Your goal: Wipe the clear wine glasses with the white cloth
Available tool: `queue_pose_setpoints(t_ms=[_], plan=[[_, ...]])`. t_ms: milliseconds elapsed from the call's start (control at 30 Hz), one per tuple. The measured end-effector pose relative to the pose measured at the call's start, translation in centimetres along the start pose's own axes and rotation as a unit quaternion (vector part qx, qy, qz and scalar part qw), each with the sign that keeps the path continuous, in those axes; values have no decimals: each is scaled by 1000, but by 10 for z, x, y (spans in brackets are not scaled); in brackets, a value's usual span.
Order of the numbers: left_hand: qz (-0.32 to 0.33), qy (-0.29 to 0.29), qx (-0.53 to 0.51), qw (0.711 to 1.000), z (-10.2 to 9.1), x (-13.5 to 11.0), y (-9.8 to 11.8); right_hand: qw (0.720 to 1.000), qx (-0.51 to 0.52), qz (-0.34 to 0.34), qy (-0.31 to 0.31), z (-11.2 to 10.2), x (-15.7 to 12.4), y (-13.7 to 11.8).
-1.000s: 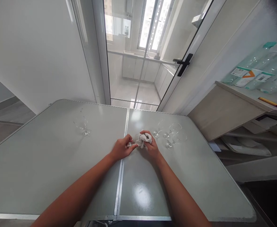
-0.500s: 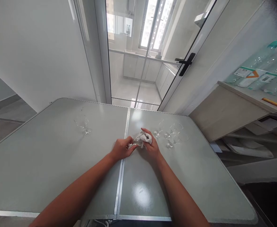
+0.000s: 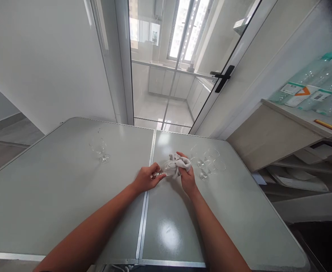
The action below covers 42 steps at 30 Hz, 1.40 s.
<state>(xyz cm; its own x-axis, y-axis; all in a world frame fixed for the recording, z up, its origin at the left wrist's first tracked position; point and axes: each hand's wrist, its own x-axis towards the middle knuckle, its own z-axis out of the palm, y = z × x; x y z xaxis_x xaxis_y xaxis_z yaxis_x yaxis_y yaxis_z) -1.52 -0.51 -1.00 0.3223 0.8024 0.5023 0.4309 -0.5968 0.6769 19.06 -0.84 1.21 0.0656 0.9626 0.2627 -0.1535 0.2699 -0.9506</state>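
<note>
My left hand [image 3: 148,177] pinches a clear stemmed glass [image 3: 168,168] by its stem and foot, the bowl lying sideways toward the right. Against the rim end of that bowl is a white cloth [image 3: 182,162], bunched up and gripped by my right hand [image 3: 188,176]. Part of the cloth hides the glass's rim, and whether any of it is tucked inside cannot be made out. Just beyond my right hand several more stemmed glasses [image 3: 204,175] stand upright. Another stemmed glass [image 3: 103,158] stands alone on the left half of the table.
The pale green table [image 3: 69,211] has a metal seam [image 3: 142,226] down its middle. At the right, a shelf unit [image 3: 256,132] holds plastic bottles [image 3: 310,88] and a yellow and red stick-like item [image 3: 328,126]. A glass door [image 3: 167,94] with a black handle [image 3: 224,78] is behind the table.
My right hand and the cloth have shifted right, away from my left hand, uncovering more of the bowl. My left hand stays in place on the stem end.
</note>
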Motion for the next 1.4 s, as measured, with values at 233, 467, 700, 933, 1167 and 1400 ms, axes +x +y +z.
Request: queue_pose_setpoints(t_ms=[233,467,700,933,1167,1400], plan=[[-17,33,6,999,2,0,-3,999,8,3,52,3,2,6],[13,16,23,1000,3,-1,-4,996,67,1,62,5,3,1],[-29,7,-15,999,0,2,-1,999,41,26,-13,6,0,-6],[-50,-6,-45,998,-1,3,2,998,-48,-16,-48,4,-1,-8],[-21,-21,8,1000,-1,3,3,996,-9,22,-89,6,-1,-12],[-51,-12,-51,997,-2,3,3,998,19,18,-62,2,1,-10]])
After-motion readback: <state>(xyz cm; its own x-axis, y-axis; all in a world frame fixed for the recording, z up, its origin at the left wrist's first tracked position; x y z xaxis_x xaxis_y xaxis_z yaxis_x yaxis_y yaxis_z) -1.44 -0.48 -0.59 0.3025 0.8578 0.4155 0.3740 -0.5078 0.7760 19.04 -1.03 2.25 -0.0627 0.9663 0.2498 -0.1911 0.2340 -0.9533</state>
